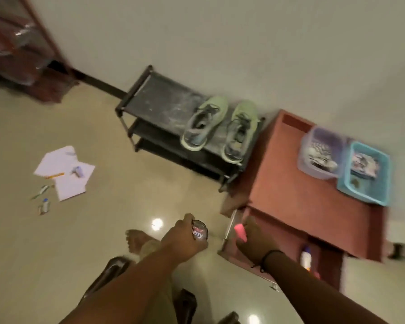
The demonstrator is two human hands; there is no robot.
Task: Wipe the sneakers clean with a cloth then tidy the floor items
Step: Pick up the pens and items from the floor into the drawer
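Note:
Two pale green sneakers [205,123] [240,132] stand side by side on the top of a black shoe rack [154,99] against the wall. My left hand [185,237] grips a round dark tin [199,231] with a printed lid, held above the floor. My right hand [255,239] holds a small pink object [240,231] at the open front of the reddish cabinet [297,195]. On the floor at the left lie white paper sheets [66,171], an orange pencil [54,176], pens [40,191] and a small bottle [45,205]. No cloth shows.
On the cabinet top sit a clear lilac tub [313,169] and a turquoise basket [381,174], both with things inside. A white bottle [305,257] stands inside the cabinet. My bare foot [136,239] is on the shiny tile floor. A dark wooden piece [17,38] stands at the far left.

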